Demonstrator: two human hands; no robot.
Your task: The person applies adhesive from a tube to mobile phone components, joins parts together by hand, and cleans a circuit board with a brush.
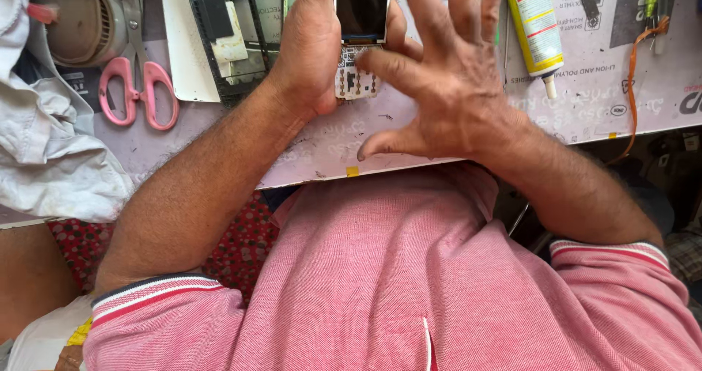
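While left hand [311,46] grips the phone board [360,31], right hand [446,86] splays.

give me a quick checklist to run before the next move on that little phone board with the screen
1. Left hand has a firm hold on the phone board: ok.
2. Right hand thumb rests on the board's lower end: ok.
3. Right fingers are spread open, holding nothing: ok.
4. Board lifted off the mat: cannot tell.
5. Glue tube lies apart from both hands: ok.
6. Pink scissors lie out of the way at the left: ok.
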